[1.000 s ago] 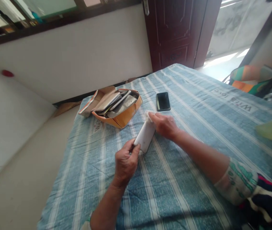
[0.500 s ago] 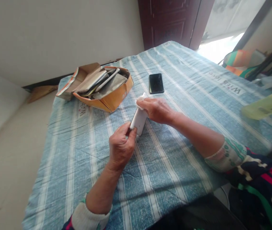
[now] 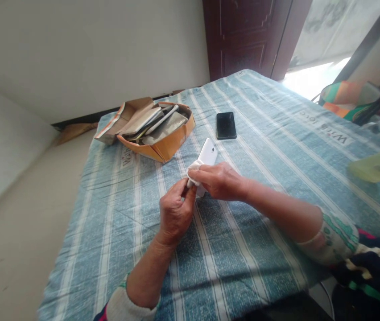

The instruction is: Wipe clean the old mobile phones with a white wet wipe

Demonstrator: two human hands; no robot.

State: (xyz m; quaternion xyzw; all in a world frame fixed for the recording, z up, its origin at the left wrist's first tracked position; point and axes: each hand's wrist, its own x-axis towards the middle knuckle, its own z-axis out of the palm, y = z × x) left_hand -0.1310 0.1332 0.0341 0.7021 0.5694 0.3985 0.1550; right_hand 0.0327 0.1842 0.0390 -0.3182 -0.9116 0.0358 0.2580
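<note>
A white smartphone point(image 3: 209, 152) is held tilted above the striped cloth, its back with the camera lens facing up. My left hand point(image 3: 177, 208) grips the phone's near end between thumb and fingers. My right hand point(image 3: 221, 181) pinches a white wipe point(image 3: 195, 171) against the lower part of the phone, close to my left fingertips. The wipe and right fingers hide the middle of the phone. Beyond my hands, a black smartphone point(image 3: 226, 125) lies flat on the cloth with its dark side up.
An open orange cardboard box point(image 3: 163, 149) packed with several phones or flat items stands at the back left. Blue striped cloth point(image 3: 116, 240) covers the table. A yellow-green translucent object point(image 3: 375, 165) lies at the right, and a colourful bag point(image 3: 350, 98) sits behind it.
My right hand has slid the wipe from the phone's far end down towards my left hand, uncovering the camera lens. The whole view has shifted slightly.
</note>
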